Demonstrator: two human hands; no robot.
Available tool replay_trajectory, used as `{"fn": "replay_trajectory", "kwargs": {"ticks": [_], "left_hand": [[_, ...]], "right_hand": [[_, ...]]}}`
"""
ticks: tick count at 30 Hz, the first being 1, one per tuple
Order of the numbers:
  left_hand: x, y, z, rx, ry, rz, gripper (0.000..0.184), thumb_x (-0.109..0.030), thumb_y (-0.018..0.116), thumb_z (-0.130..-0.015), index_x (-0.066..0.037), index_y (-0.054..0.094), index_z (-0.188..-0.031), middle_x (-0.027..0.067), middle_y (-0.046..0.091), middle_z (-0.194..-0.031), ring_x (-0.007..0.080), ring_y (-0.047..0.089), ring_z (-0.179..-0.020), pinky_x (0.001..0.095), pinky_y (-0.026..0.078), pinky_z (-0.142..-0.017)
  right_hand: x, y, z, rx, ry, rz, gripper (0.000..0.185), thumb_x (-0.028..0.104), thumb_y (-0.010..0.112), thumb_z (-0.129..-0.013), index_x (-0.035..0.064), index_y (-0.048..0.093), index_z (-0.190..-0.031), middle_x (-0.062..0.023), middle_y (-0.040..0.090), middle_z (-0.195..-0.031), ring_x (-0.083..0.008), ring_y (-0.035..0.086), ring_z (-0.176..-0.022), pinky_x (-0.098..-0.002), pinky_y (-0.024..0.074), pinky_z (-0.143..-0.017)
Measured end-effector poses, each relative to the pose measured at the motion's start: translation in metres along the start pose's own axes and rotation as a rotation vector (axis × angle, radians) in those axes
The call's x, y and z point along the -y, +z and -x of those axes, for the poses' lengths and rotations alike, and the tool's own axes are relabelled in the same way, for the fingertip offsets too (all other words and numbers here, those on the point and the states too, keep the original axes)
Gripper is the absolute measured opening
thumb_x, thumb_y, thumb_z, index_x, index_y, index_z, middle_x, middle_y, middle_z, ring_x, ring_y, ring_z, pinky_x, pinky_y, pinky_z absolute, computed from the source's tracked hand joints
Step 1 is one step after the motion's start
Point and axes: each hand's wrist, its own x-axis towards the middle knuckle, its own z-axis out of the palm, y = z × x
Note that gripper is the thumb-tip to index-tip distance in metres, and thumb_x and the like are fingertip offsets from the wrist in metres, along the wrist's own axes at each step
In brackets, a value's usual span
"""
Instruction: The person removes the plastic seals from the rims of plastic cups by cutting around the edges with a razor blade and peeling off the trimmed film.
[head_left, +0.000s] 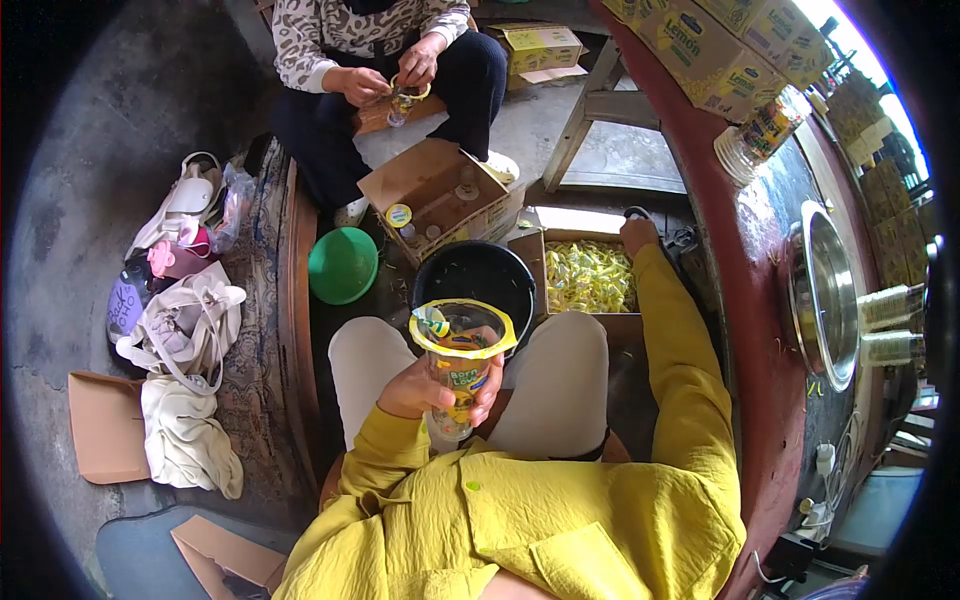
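My left hand [445,392] is wrapped round a clear printed plastic cup [462,375], held upright above my lap. A ring of yellow film [508,335] lines its rim, the middle is open, and a green-and-white scrap [432,320] sits at the rim's left side. My right hand [638,236] is stretched forward to the far right corner of a cardboard box [600,325] full of small yellow-and-green packets [585,278]. Its fingers look closed by a dark curved object [636,212], which I cannot make out.
A black bucket [430,280] stands between my knees, with a green basin [343,265] to its left. Beyond is an open carton [470,215] holding cups. Opposite, a seated person [375,40] handles another cup [403,105]. A red-edged table [735,300] bounds the right; bags [185,320] lie left.
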Motion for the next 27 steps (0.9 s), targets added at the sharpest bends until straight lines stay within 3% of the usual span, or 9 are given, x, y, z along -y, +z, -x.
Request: {"fn": "replay_trajectory", "kwargs": {"ticks": [3, 9, 12, 14, 17, 21, 22, 25, 27], "left_hand": [[0.000, 0.000, 0.000, 0.002, 0.003, -0.021, 0.060, -0.014, 0.068, -0.068, -0.001, 0.034, -0.115, 0.0110, 0.050, -0.082, 0.0167, 0.055, -0.068, 0.0284, 0.047, -0.061], [-0.004, 0.001, -0.001, -0.111, 0.059, -0.231, 0.066, -0.023, 0.070, -0.066, -0.004, 0.033, -0.118, 0.0107, 0.050, -0.085, 0.0181, 0.055, -0.071, 0.0302, 0.047, -0.061], [-0.006, 0.012, -0.015, -0.290, 0.208, -0.418, 0.071, -0.033, 0.068, -0.067, -0.005, 0.032, -0.122, 0.0120, 0.050, -0.092, 0.0199, 0.056, -0.078, 0.0306, 0.047, -0.066], [-0.011, 0.005, -0.020, -0.351, 0.305, -0.573, 0.071, -0.040, 0.060, -0.073, -0.006, 0.028, -0.126, 0.0138, 0.049, -0.106, 0.0212, 0.054, -0.092, 0.0309, 0.045, -0.078], [-0.018, 0.005, -0.026, -0.542, 0.491, -0.856, 0.067, -0.037, 0.057, -0.076, -0.005, 0.027, -0.127, 0.0136, 0.048, -0.111, 0.0218, 0.052, -0.099, 0.0325, 0.043, -0.084], [-0.021, 0.016, -0.029, -0.563, 0.641, -0.930, 0.060, -0.004, 0.054, -0.080, -0.002, 0.020, -0.130, 0.0115, 0.036, -0.124, 0.0174, 0.040, -0.113, 0.0306, 0.032, -0.095], [-0.017, 0.024, -0.033, -0.646, 0.707, -0.836, 0.067, -0.002, 0.062, -0.074, -0.002, 0.024, -0.128, 0.0112, 0.037, -0.120, 0.0164, 0.042, -0.109, 0.0285, 0.035, -0.092], [-0.017, 0.014, -0.028, -0.656, 0.767, -1.274, 0.067, -0.003, 0.069, -0.068, -0.002, 0.030, -0.123, 0.0095, 0.041, -0.113, 0.0155, 0.045, -0.103, 0.0267, 0.038, -0.087], [-0.015, 0.015, -0.026, -0.680, 0.698, -1.231, 0.064, -0.003, 0.071, -0.065, -0.001, 0.034, -0.118, 0.0091, 0.044, -0.109, 0.0152, 0.046, -0.101, 0.0268, 0.039, -0.085]], "right_hand": [[-0.009, 0.006, -0.008, -0.058, 0.082, -0.040, 0.018, 0.014, 0.050, -0.080, 0.0129, 0.068, -0.077, -0.0057, 0.065, -0.078, -0.0218, 0.064, -0.073, -0.0344, 0.0500, -0.059], [-0.014, -0.015, 0.004, -0.298, 0.326, -0.422, 0.025, 0.006, 0.054, -0.074, 0.0087, 0.060, -0.098, -0.0097, 0.063, -0.071, -0.0233, 0.063, -0.066, -0.0342, 0.0498, -0.055], [0.002, -0.021, 0.004, -0.534, 0.219, -1.073, 0.028, 0.000, 0.061, -0.069, 0.0034, 0.060, -0.097, -0.0137, 0.063, -0.072, -0.0244, 0.063, -0.064, -0.0324, 0.0503, -0.057], [0.028, -0.079, 0.027, -0.664, 0.183, -1.443, 0.038, -0.005, 0.067, -0.061, 0.0047, 0.061, -0.097, -0.0101, 0.063, -0.070, -0.0167, 0.062, -0.061, -0.0279, 0.0495, -0.057], [0.058, -0.169, 0.073, -0.822, 0.112, -1.782, 0.031, -0.004, 0.067, -0.067, 0.0020, 0.061, -0.097, -0.0065, 0.062, -0.076, -0.0107, 0.058, -0.066, -0.0235, 0.0480, -0.058], [0.082, -0.238, 0.128, -1.136, 0.046, -1.827, 0.025, -0.005, 0.067, -0.067, -0.0014, 0.062, -0.091, -0.0079, 0.062, -0.077, -0.0110, 0.057, -0.067, -0.0222, 0.0455, -0.058], [0.089, -0.246, 0.139, -1.196, 0.059, -1.833, 0.023, -0.006, 0.067, -0.067, -0.0018, 0.061, -0.088, -0.0079, 0.061, -0.077, -0.0114, 0.056, -0.066, -0.0221, 0.0447, -0.058], [0.109, -0.268, 0.169, -1.317, 0.067, -1.828, 0.022, -0.010, 0.068, -0.062, -0.0028, 0.061, -0.082, -0.0080, 0.061, -0.073, -0.0129, 0.055, -0.063, -0.0222, 0.0431, -0.057], [0.116, -0.275, 0.180, -1.349, 0.032, -1.821, 0.021, -0.011, 0.067, -0.062, -0.0019, 0.061, -0.080, -0.0089, 0.061, -0.071, -0.0137, 0.056, -0.063, -0.0226, 0.0435, -0.058]]}}
